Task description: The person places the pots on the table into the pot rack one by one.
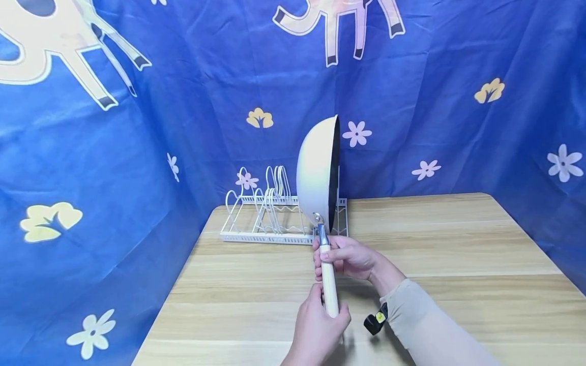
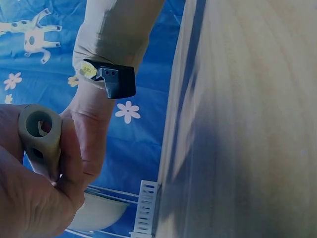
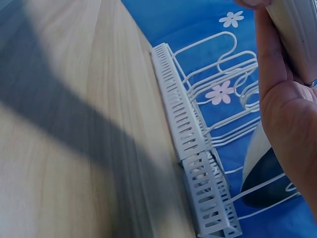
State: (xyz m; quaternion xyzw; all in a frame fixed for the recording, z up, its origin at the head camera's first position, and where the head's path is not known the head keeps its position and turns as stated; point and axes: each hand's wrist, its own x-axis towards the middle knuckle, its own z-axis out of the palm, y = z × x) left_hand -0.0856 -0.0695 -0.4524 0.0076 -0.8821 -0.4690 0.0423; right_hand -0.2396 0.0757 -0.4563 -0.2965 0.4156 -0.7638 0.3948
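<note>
A white frying pan (image 1: 316,168) with a dark inside stands on edge at the right end of a white wire rack (image 1: 265,238), its opening facing right. Its pale handle (image 1: 328,279) points toward me. My left hand (image 1: 316,323) grips the handle's end, where a hanging hole shows in the left wrist view. Farther up, close to the metal joint, my right hand (image 1: 350,259) holds the same handle, thumb on top. In the right wrist view the pan's lower edge (image 3: 262,183) sits among the rack's wires.
Wire loops (image 1: 274,195) rise from the left and middle of the rack. The wooden table (image 1: 439,239) reaches out to both sides. A blue patterned cloth (image 1: 412,132) hangs behind and at the sides. A black device (image 1: 376,319) is strapped to my right wrist.
</note>
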